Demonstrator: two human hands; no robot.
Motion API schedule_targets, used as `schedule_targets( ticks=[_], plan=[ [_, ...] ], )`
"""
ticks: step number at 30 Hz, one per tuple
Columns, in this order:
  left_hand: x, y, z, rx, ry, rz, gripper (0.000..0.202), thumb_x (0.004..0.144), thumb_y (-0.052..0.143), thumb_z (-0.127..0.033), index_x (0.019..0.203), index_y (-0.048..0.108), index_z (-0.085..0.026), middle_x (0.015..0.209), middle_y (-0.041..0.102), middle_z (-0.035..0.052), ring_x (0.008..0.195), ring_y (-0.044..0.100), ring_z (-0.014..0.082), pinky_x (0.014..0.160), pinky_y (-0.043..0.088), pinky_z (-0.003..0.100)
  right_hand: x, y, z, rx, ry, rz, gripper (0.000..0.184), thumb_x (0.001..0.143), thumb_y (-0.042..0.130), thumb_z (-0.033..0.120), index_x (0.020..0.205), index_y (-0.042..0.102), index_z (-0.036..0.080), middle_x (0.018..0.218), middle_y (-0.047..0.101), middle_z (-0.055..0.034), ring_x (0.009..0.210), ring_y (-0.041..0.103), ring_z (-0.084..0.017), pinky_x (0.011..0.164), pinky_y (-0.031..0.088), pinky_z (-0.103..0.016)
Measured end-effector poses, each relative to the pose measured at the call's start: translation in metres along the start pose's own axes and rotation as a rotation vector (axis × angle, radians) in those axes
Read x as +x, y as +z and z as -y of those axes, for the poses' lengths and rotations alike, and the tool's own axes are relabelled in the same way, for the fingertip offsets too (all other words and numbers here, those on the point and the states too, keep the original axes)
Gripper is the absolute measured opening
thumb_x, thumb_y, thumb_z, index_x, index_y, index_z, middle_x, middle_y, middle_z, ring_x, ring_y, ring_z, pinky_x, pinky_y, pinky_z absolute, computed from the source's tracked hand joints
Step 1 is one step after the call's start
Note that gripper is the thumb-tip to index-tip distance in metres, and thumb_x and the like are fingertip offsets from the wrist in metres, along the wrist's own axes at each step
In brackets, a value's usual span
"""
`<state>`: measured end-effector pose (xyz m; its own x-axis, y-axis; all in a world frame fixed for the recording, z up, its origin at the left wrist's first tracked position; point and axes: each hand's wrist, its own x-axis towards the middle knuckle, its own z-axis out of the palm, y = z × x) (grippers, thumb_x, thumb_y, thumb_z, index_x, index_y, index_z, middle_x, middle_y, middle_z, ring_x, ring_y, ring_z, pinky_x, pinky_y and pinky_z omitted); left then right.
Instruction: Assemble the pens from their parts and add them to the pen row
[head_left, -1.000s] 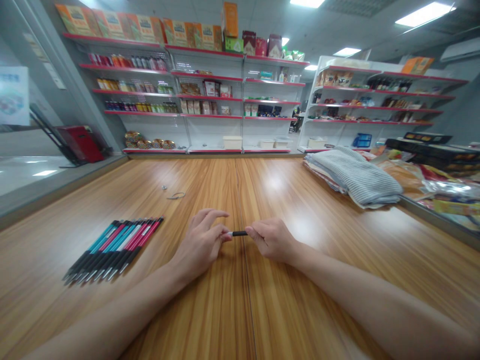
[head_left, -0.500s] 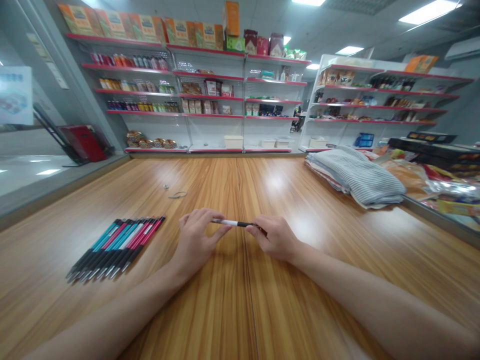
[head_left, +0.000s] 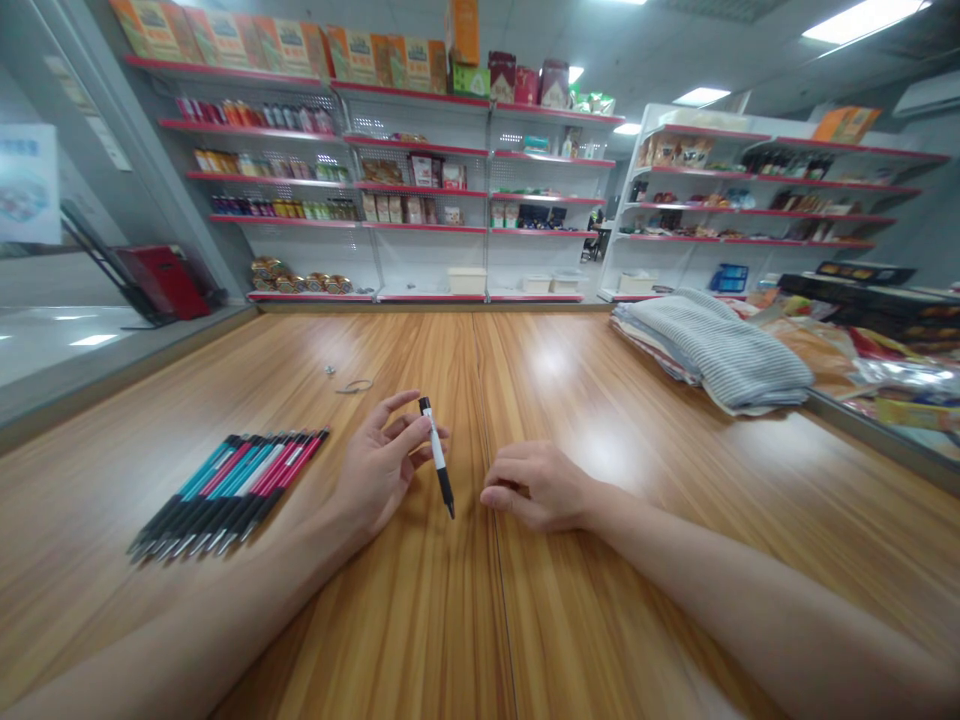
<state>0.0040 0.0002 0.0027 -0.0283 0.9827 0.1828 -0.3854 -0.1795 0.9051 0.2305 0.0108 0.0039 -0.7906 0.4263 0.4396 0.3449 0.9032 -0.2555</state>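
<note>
A white pen [head_left: 438,458] with a black grip and black top is pinched between the thumb and fingers of my left hand [head_left: 386,455]. It tilts with its tip pointing down and slightly right. To the right of the pen, my right hand [head_left: 536,485] rests by the table seam with its fingers curled in; I see nothing in them. A row of several pens [head_left: 232,490] in blue, pink and white, all with black grips, lies side by side to the left of my left hand.
On the wooden table [head_left: 600,620], a thin wire loop [head_left: 355,386] and a small shiny piece [head_left: 330,370] lie behind my left hand. Folded striped cloths [head_left: 712,345] are stacked at the back right, beside packaged goods [head_left: 885,360]. Stocked shelves [head_left: 420,185] stand beyond the table.
My right hand has let go of the pen's grip end and dropped slightly. My left hand has turned the pen from level to tip-down.
</note>
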Motion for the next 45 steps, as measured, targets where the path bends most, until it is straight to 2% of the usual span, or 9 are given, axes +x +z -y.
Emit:
schedule_targets(
  ticks=[6,16,22,27,30,34,40,45],
  plan=[
    [0.000,0.000,0.000,0.002,-0.058,0.012,0.040,0.076,0.073,-0.024,0.112,0.057,-0.021,0.083,0.062,-0.0009,0.078,0.068,0.0163,0.066,0.058,0.029,-0.001,0.003,-0.004,-0.012,0.028,-0.016,0.028,0.096,0.045,0.032,0.082,0.063,0.016,0.076,0.063,-0.0037,0.069,0.056,-0.013,0.066,0.041,-0.024],
    [0.001,-0.002,0.002,0.004,-0.066,0.034,0.035,0.076,0.073,-0.021,0.108,0.058,-0.020,0.084,0.057,-0.0019,0.073,0.065,0.0131,0.069,0.059,0.032,0.000,0.004,-0.003,-0.031,0.039,-0.012,0.026,0.096,0.047,0.031,0.081,0.062,0.017,0.075,0.063,-0.0028,0.070,0.057,-0.012,0.065,0.040,-0.023],
    [-0.003,0.000,0.002,0.102,0.004,0.020,0.039,0.077,0.071,-0.025,0.113,0.058,-0.021,0.087,0.057,-0.0013,0.071,0.064,0.0128,0.068,0.061,0.033,0.000,0.004,-0.003,-0.041,0.043,0.005,0.026,0.095,0.047,0.031,0.080,0.063,0.016,0.075,0.063,-0.0031,0.070,0.057,-0.012,0.065,0.040,-0.023],
    [-0.010,0.005,0.002,0.277,0.084,0.026,0.034,0.079,0.067,-0.029,0.110,0.055,-0.019,0.082,0.053,-0.0023,0.065,0.063,0.0120,0.055,0.061,0.031,-0.002,0.005,-0.005,-0.049,0.038,0.007,0.029,0.096,0.045,0.032,0.079,0.062,0.016,0.074,0.063,-0.0039,0.070,0.057,-0.013,0.065,0.040,-0.023],
    [-0.012,0.007,0.002,0.377,0.076,0.031,0.032,0.081,0.064,-0.031,0.108,0.052,-0.019,0.075,0.050,-0.0046,0.051,0.059,0.0093,0.043,0.055,0.024,-0.002,0.006,-0.006,-0.053,0.039,0.007,0.030,0.096,0.045,0.032,0.078,0.062,0.016,0.074,0.062,-0.0039,0.069,0.056,-0.013,0.065,0.040,-0.024],
    [-0.012,0.009,0.005,0.404,0.042,0.028,0.023,0.084,0.057,-0.033,0.102,0.047,-0.022,0.065,0.045,-0.0081,0.037,0.044,0.0042,0.029,0.038,0.014,-0.001,0.006,-0.006,-0.047,0.042,0.014,0.031,0.097,0.044,0.033,0.078,0.062,0.016,0.074,0.063,-0.0040,0.070,0.056,-0.013,0.065,0.040,-0.024],
    [-0.013,0.014,0.003,0.374,-0.070,0.082,0.024,0.084,0.054,-0.033,0.100,0.037,-0.026,0.067,0.045,-0.0090,0.036,0.037,0.0034,0.026,0.030,0.011,-0.001,0.006,-0.005,-0.049,0.047,0.018,0.030,0.097,0.044,0.031,0.080,0.063,0.016,0.076,0.064,-0.0039,0.071,0.057,-0.013,0.066,0.041,-0.023],
    [-0.013,0.016,0.002,0.406,-0.125,0.105,0.020,0.085,0.053,-0.032,0.098,0.039,-0.025,0.065,0.043,-0.0093,0.036,0.035,0.0034,0.026,0.027,0.011,0.000,0.006,-0.004,-0.047,0.048,0.014,0.029,0.096,0.045,0.030,0.080,0.063,0.016,0.076,0.064,-0.0044,0.071,0.058,-0.013,0.066,0.041,-0.023]
  ],
)
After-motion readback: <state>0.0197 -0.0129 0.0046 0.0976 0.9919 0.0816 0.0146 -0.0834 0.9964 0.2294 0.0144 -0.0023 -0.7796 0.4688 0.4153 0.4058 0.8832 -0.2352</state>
